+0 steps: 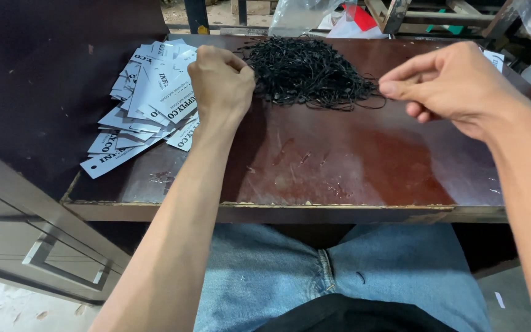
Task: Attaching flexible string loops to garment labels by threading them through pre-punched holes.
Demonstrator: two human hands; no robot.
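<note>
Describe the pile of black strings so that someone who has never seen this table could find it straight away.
Start at the worn reddish-brown table. At its far edge, between the left hand and the right hand, lies the tangled heap of thin black strings. It is the only dark, loose, wiry mass there; the white paper tags beside it on the left are flat and pale.

At upper left, the left hand rests closed on scattered white paper tags; the right hand pinches a strand from the tangled black string pile on the worn reddish-brown wooden table.
</note>
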